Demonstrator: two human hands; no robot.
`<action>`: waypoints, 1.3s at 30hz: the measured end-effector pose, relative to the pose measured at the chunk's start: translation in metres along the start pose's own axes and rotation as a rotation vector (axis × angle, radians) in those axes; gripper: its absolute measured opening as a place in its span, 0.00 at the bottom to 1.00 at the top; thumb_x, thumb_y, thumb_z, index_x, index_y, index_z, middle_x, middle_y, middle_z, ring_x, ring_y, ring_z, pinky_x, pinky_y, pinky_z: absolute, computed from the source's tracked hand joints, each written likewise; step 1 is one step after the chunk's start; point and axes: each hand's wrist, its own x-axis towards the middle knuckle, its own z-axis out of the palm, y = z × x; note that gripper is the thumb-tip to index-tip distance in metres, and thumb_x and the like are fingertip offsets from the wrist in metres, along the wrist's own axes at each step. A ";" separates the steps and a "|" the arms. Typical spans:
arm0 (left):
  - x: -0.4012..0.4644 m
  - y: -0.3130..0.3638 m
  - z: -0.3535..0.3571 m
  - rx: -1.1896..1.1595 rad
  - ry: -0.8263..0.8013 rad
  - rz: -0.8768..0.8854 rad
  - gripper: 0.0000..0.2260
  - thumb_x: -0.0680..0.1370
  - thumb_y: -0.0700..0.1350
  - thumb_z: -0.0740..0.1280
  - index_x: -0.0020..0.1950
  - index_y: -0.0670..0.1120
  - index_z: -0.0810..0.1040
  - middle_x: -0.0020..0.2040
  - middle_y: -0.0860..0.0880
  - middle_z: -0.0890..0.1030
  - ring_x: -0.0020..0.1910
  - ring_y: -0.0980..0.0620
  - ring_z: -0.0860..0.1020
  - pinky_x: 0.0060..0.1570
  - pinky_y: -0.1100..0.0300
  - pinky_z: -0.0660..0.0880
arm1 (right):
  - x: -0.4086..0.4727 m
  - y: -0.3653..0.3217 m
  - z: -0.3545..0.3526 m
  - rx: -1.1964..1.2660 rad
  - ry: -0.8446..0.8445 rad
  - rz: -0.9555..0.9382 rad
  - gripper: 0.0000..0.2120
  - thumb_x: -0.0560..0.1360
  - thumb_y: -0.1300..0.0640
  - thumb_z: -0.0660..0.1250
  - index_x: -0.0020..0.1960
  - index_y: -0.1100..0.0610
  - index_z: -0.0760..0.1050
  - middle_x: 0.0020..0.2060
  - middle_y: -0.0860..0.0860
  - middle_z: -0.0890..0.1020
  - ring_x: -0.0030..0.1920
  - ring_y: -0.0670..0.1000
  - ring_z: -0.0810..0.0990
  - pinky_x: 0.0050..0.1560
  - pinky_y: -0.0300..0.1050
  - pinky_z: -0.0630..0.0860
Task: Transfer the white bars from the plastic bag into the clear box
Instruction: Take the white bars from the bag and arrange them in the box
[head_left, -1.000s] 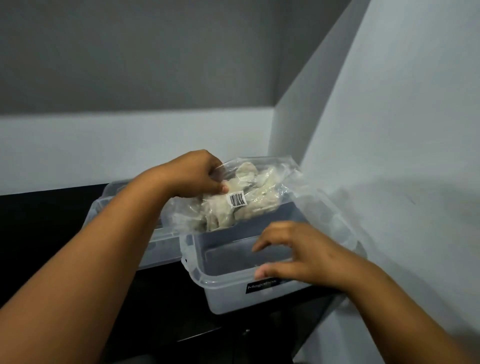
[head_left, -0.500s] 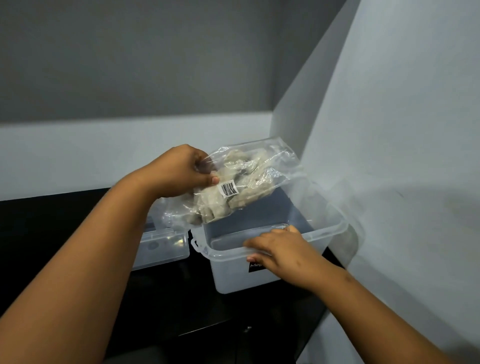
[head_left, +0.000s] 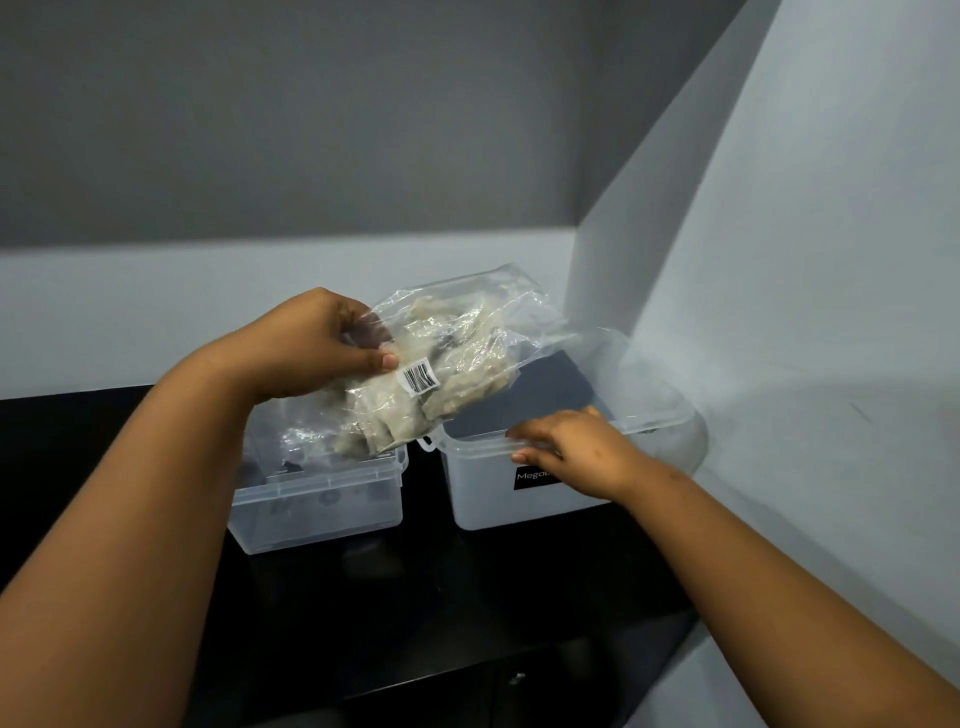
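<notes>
Left hand (head_left: 306, 348) pinches the plastic bag (head_left: 447, 358) by its left end, thumb on top, holding it up over the gap between two boxes on the dark bench (head_left: 415, 597). White bars (head_left: 457, 374) all sit bunched inside the bag, none out yet. Lidded box (head_left: 317, 493) on the left, not the target I think. Right hand (head_left: 576, 447) rests on the near rim of the open clear box (head_left: 649, 426), fingers curled over the edge, steadying it. Step: positioning. Next needs the bag opened and tipped over the box.
</notes>
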 end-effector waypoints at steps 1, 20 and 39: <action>0.000 -0.003 -0.001 0.000 0.000 -0.007 0.09 0.72 0.50 0.74 0.47 0.47 0.82 0.38 0.53 0.83 0.37 0.56 0.79 0.37 0.64 0.72 | 0.006 0.002 -0.001 0.002 -0.006 0.003 0.19 0.78 0.40 0.60 0.66 0.45 0.74 0.59 0.46 0.81 0.61 0.50 0.77 0.60 0.49 0.65; 0.039 -0.081 0.030 -0.008 -0.267 -0.043 0.09 0.70 0.55 0.75 0.34 0.54 0.79 0.29 0.56 0.79 0.28 0.61 0.75 0.35 0.61 0.73 | 0.109 0.022 -0.021 0.050 -0.104 0.036 0.08 0.77 0.60 0.62 0.47 0.50 0.78 0.45 0.50 0.81 0.50 0.55 0.78 0.52 0.46 0.67; 0.099 -0.121 0.033 0.038 -0.465 0.019 0.07 0.72 0.56 0.72 0.38 0.55 0.79 0.33 0.56 0.79 0.33 0.61 0.76 0.41 0.57 0.76 | 0.161 0.089 0.011 0.237 0.173 0.068 0.15 0.76 0.48 0.67 0.60 0.52 0.81 0.57 0.50 0.83 0.62 0.49 0.78 0.75 0.58 0.39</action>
